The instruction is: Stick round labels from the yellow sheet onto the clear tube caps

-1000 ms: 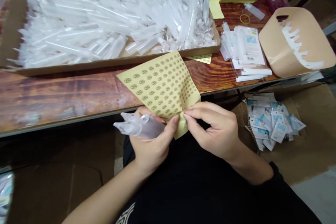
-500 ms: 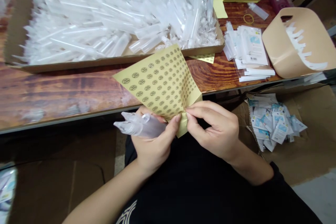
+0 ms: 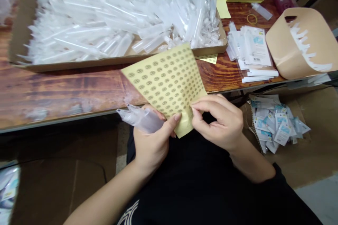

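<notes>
In my left hand [image 3: 153, 144] is a small bunch of translucent plastic tubes [image 3: 144, 119] with pointed, clear ends toward the left. Its thumb also presses on the lower part of a yellow sticker sheet [image 3: 169, 77], printed with rows of small dark oval marks. My right hand [image 3: 219, 123] is closed in a pinch, thumb and forefinger meeting at the sheet's lower right edge. Whether a loose sticker is between those fingertips is too small to tell. The sheet tilts up in front of the table edge, slightly curved near the pinch.
A shallow cardboard tray [image 3: 79, 62] heaped with clear tubes stands on the wooden table [image 3: 66, 88]. To its right lie packaged cards [image 3: 257, 47] and a beige basket [image 3: 280, 52] with white strips. Below, a cardboard box [image 3: 311, 123] holds filled packets [image 3: 282, 126].
The crease by my right fingertips has eased and the sheet lies flatter. My right hand has shifted slightly right and up. The tube bunch has tilted a little in my left hand.
</notes>
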Motion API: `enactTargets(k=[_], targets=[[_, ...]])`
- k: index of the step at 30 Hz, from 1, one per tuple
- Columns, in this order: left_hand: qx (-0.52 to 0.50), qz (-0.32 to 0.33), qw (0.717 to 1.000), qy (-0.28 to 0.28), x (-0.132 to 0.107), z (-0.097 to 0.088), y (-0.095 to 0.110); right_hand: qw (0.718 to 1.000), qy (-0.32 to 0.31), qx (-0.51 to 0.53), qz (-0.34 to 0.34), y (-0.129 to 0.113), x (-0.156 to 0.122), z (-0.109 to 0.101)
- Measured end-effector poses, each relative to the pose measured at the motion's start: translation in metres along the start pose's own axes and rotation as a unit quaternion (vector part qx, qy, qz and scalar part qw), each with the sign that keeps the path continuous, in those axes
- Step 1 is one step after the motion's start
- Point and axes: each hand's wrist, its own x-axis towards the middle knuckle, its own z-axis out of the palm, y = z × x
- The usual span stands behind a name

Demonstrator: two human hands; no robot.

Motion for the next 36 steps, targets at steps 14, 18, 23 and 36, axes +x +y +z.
enactTargets(k=[14,18,23,36], targets=[[0.201,0.079,0.975,-0.045,0.037,-0.004,0.038,0.972,0.028,-0.088,-0.218,0.029,0.02,0.007],[0.213,0.087,0.972,-0.034,0.062,0.009,0.047,0.973,0.049,-0.11,-0.196,0.034,0.018,0.015],[0.213,0.039,0.975,-0.037,0.092,0.017,0.043,0.995,-0.015,-0.072,-0.067,0.058,0.03,0.027],[-0.015,0.065,0.998,-0.014,0.063,-0.004,0.048,0.993,0.042,0.053,-0.092,0.054,0.041,0.024]])
